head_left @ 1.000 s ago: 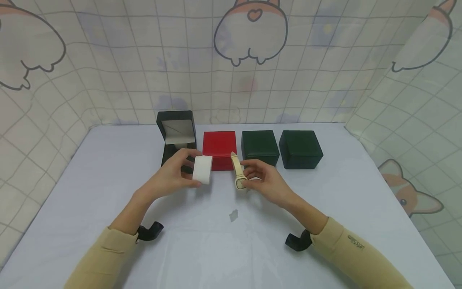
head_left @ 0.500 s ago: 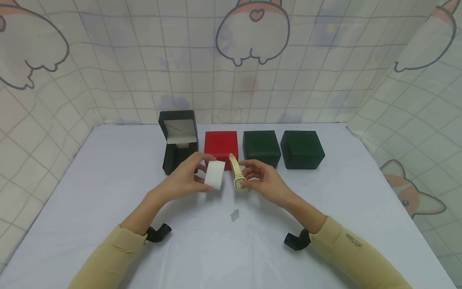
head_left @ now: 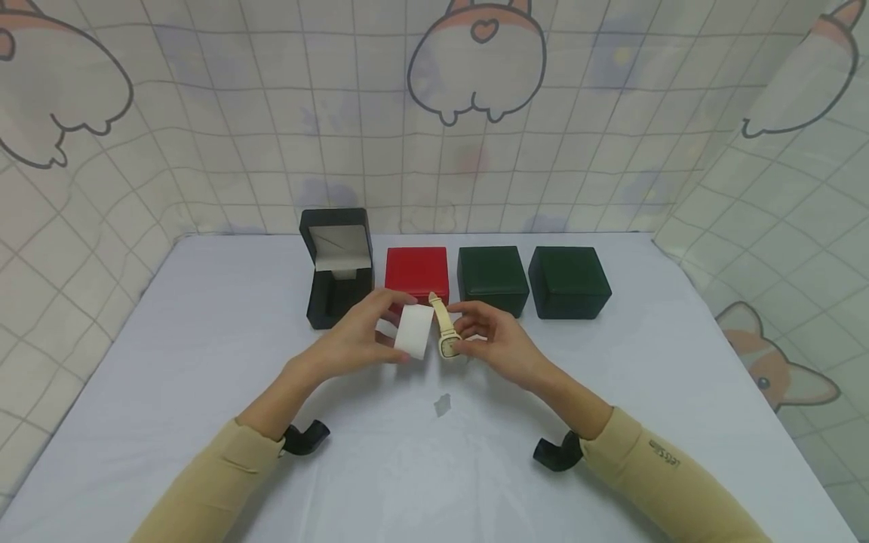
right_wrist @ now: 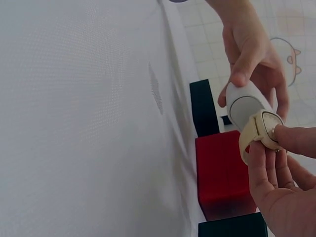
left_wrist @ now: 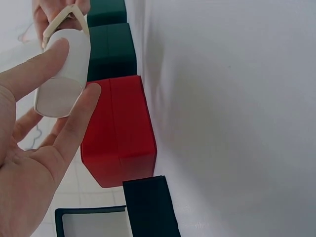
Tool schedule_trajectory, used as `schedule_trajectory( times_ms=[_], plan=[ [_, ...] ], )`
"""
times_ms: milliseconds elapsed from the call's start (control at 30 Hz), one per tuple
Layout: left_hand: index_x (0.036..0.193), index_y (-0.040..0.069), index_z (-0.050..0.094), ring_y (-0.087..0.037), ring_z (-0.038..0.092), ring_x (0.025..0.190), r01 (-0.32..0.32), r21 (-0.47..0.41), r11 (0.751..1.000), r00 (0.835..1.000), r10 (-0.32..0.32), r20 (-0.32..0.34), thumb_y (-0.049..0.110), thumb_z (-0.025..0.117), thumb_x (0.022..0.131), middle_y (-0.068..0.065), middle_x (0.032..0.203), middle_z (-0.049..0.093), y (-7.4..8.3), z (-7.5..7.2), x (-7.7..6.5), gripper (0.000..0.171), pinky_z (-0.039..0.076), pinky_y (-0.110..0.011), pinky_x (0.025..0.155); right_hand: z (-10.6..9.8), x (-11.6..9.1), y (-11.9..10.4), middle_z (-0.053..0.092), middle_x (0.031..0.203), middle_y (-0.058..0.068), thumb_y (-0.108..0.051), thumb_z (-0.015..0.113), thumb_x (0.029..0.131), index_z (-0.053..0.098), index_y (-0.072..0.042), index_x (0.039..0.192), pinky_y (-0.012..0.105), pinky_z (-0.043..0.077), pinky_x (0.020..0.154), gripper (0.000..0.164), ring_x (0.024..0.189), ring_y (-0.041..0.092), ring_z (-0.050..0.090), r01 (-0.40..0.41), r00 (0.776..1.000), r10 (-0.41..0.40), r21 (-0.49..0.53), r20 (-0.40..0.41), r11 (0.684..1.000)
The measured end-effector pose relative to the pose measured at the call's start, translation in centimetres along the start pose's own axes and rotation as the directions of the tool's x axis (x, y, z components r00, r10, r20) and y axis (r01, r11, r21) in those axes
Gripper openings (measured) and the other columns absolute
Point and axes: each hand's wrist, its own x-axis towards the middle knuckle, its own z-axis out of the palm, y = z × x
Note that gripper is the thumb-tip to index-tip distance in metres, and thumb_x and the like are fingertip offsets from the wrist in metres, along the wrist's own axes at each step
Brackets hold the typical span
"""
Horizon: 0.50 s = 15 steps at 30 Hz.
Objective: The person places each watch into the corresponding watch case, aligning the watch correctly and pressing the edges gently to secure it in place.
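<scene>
A small white watch pillow (head_left: pixel 413 332) is pinched by its ends between the thumb and fingers of my left hand (head_left: pixel 356 328). Right beside it, my right hand (head_left: pixel 498 339) pinches a cream wristwatch (head_left: pixel 448 339) by its case, thumb on the dial. The strap is looped and buckled, its top leaning toward the pillow. In the right wrist view the pillow's round end (right_wrist: pixel 245 111) faces the watch loop (right_wrist: pixel 251 133) at close range. Behind the left hand stands a black watch box (head_left: pixel 329 298) with its lid raised.
A closed red box (head_left: pixel 416 268) stands right of the black one, partly hidden by the hands. Two closed dark green boxes (head_left: pixel 492 271) follow to its right. A small grey patch (head_left: pixel 443 405) marks the white tablecloth (head_left: pixel 407 483). A patterned curtain (head_left: pixel 271 113) hangs behind.
My left hand has moved right with the white pillow, away from the open black box and up to the watch. My right hand has stayed nearly still with the watch.
</scene>
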Motion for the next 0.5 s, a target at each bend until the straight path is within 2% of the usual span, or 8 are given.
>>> schedule_trajectory(
  times_ms=[133,500],
  plan=[
    [0.14,0.015,0.049,-0.023,0.059,0.114,-0.008,0.002,1.0,1.0,0.008,0.005,0.007,0.092,0.075,-0.003,0.134,0.051,-0.08,0.12,0.14,0.078,0.061,-0.034,0.082,0.03,-0.07,-0.04,0.062,0.116,0.012,-0.002,0.076,0.092,0.057,-0.011,0.143,0.028,0.058,0.085,0.055,0.109,0.029,0.061,0.0,1.0,0.0,-0.003,0.001,1.0],
    [0.143,0.013,0.048,-0.023,0.058,0.113,-0.034,-0.01,0.999,0.999,0.034,0.011,0.005,0.091,0.076,-0.003,0.135,0.051,0.37,0.5,0.41,0.08,0.061,-0.034,0.081,0.08,-0.01,-0.14,0.063,0.119,0.011,-0.003,0.076,0.093,0.056,-0.012,0.144,0.031,0.058,0.087,0.056,0.111,0.029,0.061,0.017,1.0,-0.017,-0.007,0.021,1.0]
  ],
)
